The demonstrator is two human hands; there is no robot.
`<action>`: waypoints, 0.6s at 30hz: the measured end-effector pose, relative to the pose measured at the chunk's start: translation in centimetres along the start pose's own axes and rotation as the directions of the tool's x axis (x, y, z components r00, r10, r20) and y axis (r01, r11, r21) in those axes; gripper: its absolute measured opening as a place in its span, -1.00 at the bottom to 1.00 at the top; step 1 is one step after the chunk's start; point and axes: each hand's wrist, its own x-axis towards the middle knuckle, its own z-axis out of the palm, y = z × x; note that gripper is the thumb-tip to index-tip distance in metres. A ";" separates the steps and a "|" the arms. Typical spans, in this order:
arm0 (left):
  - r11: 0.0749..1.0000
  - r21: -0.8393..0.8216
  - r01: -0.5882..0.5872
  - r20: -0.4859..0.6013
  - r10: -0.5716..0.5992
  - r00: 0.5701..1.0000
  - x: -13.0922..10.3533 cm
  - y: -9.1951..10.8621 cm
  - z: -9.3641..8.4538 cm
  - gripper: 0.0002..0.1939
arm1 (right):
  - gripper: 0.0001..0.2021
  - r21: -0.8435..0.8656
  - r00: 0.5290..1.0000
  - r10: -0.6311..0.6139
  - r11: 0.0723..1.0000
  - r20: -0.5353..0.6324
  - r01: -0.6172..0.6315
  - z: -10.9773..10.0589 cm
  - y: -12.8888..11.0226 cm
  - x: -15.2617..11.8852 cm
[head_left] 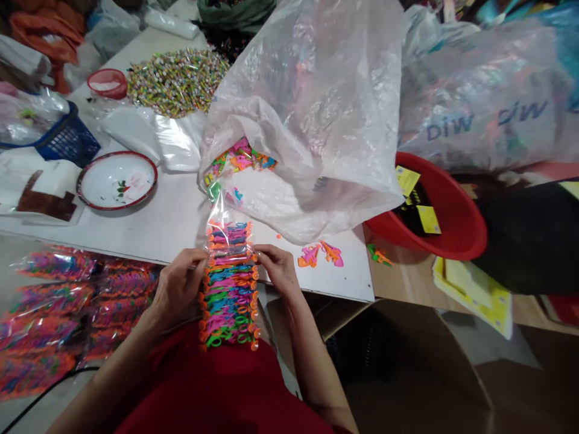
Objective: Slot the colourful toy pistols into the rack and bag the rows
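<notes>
A clear plastic bag [220, 208] is partly around a long stack of colourful plastic pieces [230, 295] with orange round ends. The stack runs from the table edge down over the red clothing. At its left side, my left hand [178, 283] pinches the bag's edge between thumb and finger. My right hand [277, 268] pinches the opposite edge at about the same height. Just beyond lies a big translucent sack [316, 120], its mouth showing loose colourful pieces [242, 158]. Pink and orange pieces [321, 254] rest on the white table right of my right hand.
Filled packs [49, 301] lie at the left. On the white table [176, 208] are an enamel bowl [117, 181], a blue basket [67, 138] and a heap of small items [178, 78]. A red basin [456, 211] with yellow cards stands right, below a marked sack [479, 108].
</notes>
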 end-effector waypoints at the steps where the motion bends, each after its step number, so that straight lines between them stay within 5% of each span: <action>1: 0.999 -0.016 0.045 0.014 -0.045 0.999 0.2 0.3 0.1 -0.80 | -0.78 0.014 0.999 0.023 1.000 0.029 -0.024 -0.2 0.0 0.2; 7: 0.934 -0.065 0.353 -0.100 -0.358 0.928 2.0 0.7 2.0 -0.57 | -0.75 -0.092 1.000 0.011 0.996 0.012 -0.010 -0.1 -1.5 0.6; 11: 0.927 -0.022 0.375 -0.062 -0.376 0.925 3.0 0.7 2.7 -0.54 | -0.73 -0.285 0.995 -0.014 0.958 -0.096 -0.014 1.0 -3.6 0.6; 18: 0.936 -0.029 0.351 -0.064 -0.352 0.934 3.7 1.1 3.1 -0.69 | -0.81 -0.510 0.995 -0.023 0.859 -0.099 -0.031 1.7 -4.6 1.2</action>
